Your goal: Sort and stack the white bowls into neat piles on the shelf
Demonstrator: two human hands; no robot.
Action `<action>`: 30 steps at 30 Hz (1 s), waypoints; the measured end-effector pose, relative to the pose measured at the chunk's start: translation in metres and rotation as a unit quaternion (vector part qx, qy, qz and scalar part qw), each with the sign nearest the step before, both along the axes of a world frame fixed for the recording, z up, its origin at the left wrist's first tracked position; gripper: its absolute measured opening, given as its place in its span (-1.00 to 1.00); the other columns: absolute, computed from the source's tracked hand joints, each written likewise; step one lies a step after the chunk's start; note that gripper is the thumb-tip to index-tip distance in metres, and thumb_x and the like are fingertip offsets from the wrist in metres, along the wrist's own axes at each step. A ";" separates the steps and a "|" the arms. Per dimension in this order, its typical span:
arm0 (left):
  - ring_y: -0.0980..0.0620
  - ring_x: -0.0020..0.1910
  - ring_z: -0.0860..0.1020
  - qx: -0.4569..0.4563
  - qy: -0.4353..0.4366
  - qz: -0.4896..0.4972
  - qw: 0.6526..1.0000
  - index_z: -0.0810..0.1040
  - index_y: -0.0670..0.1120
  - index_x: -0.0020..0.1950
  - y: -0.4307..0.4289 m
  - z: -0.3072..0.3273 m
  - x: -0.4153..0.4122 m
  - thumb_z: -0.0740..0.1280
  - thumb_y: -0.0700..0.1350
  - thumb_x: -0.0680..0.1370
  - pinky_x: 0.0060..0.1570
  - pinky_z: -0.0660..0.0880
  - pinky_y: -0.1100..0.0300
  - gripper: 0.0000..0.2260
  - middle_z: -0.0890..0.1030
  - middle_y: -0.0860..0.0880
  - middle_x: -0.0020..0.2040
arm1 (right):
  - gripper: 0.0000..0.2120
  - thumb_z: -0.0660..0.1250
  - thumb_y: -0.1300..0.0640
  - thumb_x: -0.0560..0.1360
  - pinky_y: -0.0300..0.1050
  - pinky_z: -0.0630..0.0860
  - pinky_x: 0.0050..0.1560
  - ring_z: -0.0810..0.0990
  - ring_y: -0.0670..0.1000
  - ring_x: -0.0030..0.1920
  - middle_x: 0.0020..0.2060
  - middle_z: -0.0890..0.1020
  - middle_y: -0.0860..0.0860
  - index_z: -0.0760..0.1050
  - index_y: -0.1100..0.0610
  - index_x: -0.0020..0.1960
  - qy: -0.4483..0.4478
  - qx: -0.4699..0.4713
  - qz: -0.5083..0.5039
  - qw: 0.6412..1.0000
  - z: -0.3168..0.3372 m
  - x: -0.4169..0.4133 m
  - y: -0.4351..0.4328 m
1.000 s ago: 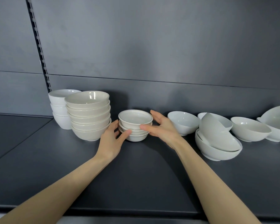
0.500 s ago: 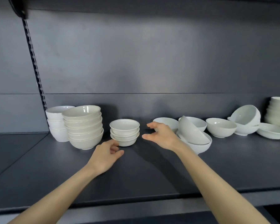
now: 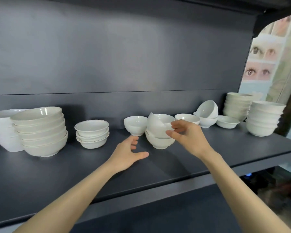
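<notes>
Right hand (image 3: 190, 138) at the tilted bowl (image 3: 156, 126), which rests in a lower bowl (image 3: 158, 142) mid-way along the shelf (image 3: 74, 174); we can't tell if it grips the rim. Left hand (image 3: 126, 153) hovers wide open. Far-left stack (image 3: 2, 130) is half hidden by the bigger stack (image 3: 40, 132).

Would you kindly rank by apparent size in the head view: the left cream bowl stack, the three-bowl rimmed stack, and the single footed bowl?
1. cream bowl stack
2. three-bowl rimmed stack
3. single footed bowl
The footed bowl stands farther back, so it may look slightly smaller than it is.
</notes>
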State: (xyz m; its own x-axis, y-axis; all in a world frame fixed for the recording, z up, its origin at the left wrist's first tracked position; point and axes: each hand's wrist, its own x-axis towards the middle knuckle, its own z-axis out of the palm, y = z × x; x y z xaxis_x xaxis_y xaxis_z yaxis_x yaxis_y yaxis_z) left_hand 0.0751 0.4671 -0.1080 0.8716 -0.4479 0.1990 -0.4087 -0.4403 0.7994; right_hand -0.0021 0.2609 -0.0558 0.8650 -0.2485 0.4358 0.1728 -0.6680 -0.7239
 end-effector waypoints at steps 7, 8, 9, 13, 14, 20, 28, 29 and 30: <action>0.11 0.29 0.41 -0.045 0.058 -0.017 0.997 0.24 0.01 0.44 -0.054 -0.003 0.020 0.59 -0.05 0.33 0.13 0.35 0.29 -0.22 0.41 0.14 0.26 | -0.40 0.48 -0.02 0.41 -0.28 0.34 0.08 0.43 -0.08 0.18 0.22 0.46 -0.11 0.37 0.09 0.37 0.069 0.068 0.066 0.993 -0.013 0.030 -0.038; 0.14 0.26 0.45 -0.056 0.066 -0.021 0.996 0.25 0.02 0.41 -0.060 -0.004 0.024 0.60 -0.06 0.31 0.11 0.39 0.31 -0.22 0.46 0.18 0.22 | -0.41 0.49 -0.03 0.40 -0.28 0.34 0.09 0.44 -0.08 0.19 0.22 0.47 -0.12 0.40 0.07 0.35 0.079 0.067 0.083 0.991 -0.015 0.037 -0.041; 0.15 0.23 0.48 -0.069 0.072 -0.023 0.995 0.27 0.01 0.38 -0.065 -0.005 0.028 0.61 -0.05 0.27 0.08 0.43 0.32 -0.21 0.50 0.19 0.20 | -0.45 0.51 -0.03 0.38 -0.30 0.36 0.09 0.45 -0.09 0.21 0.21 0.49 -0.12 0.44 0.06 0.31 0.085 0.065 0.096 0.990 -0.017 0.044 -0.043; 0.21 0.17 0.55 -0.125 0.082 -0.023 0.989 0.31 0.01 0.37 -0.080 -0.007 0.039 0.64 -0.04 0.22 0.05 0.53 0.29 -0.19 0.57 0.16 0.20 | -0.80 0.54 0.07 0.36 -0.13 0.44 0.26 0.55 -0.11 0.19 0.10 0.64 -0.10 0.65 0.02 -0.03 0.053 0.090 0.176 0.979 -0.024 0.067 -0.056; 0.23 0.16 0.55 -0.134 0.078 -0.024 0.988 0.33 0.02 0.36 -0.083 -0.007 0.040 0.64 -0.06 0.24 0.04 0.53 0.30 -0.22 0.58 0.16 0.19 | -0.88 0.52 0.12 0.38 -0.12 0.46 0.23 0.59 -0.11 0.12 0.03 0.67 -0.08 0.66 0.04 -0.08 0.046 0.093 0.204 0.974 -0.023 0.068 -0.058; 0.27 0.06 0.59 -0.181 0.071 0.037 0.980 0.37 0.09 0.22 -0.092 -0.016 0.033 0.63 -0.20 0.26 -0.10 0.52 0.40 -0.34 0.60 0.15 0.12 | -0.92 0.40 0.25 0.48 -0.14 0.52 0.07 0.63 -0.05 -0.07 -0.12 0.72 -0.03 0.68 0.18 -0.07 0.026 0.047 0.298 0.953 -0.016 0.078 -0.076; 0.18 0.06 0.61 -0.162 0.054 0.061 0.983 0.38 0.01 0.31 -0.097 -0.014 0.031 0.58 -0.25 0.31 -0.08 0.53 0.37 -0.35 0.59 0.11 0.14 | -0.89 0.38 0.25 0.50 -0.27 0.48 0.04 0.59 -0.13 -0.10 -0.17 0.68 -0.03 0.68 0.13 -0.05 0.033 0.038 0.330 0.943 -0.015 0.084 -0.093; 0.19 0.06 0.61 -0.163 0.055 0.061 0.983 0.38 0.02 0.29 -0.097 -0.015 0.031 0.58 -0.26 0.31 -0.08 0.53 0.37 -0.36 0.59 0.10 0.15 | -0.89 0.37 0.24 0.50 -0.27 0.47 0.04 0.57 -0.13 -0.12 -0.18 0.67 0.00 0.68 0.15 -0.05 0.033 0.035 0.333 0.942 -0.014 0.084 -0.093; 0.19 0.05 0.61 -0.165 0.054 0.064 0.983 0.39 0.03 0.26 -0.097 -0.015 0.032 0.58 -0.27 0.31 -0.09 0.53 0.37 -0.37 0.58 0.09 0.15 | -0.90 0.37 0.24 0.51 -0.24 0.44 0.02 0.53 -0.13 -0.14 -0.20 0.64 0.04 0.67 0.18 -0.06 0.032 0.028 0.337 0.941 -0.014 0.084 -0.093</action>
State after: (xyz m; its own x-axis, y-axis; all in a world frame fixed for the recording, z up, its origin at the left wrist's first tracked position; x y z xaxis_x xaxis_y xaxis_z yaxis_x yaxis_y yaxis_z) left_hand 0.1066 0.3698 -0.1230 0.9405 -0.2596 0.2192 -0.2727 -0.1919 0.9428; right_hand 0.0820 0.1679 -0.0696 0.8588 0.3437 0.3799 0.4975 -0.3829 -0.7783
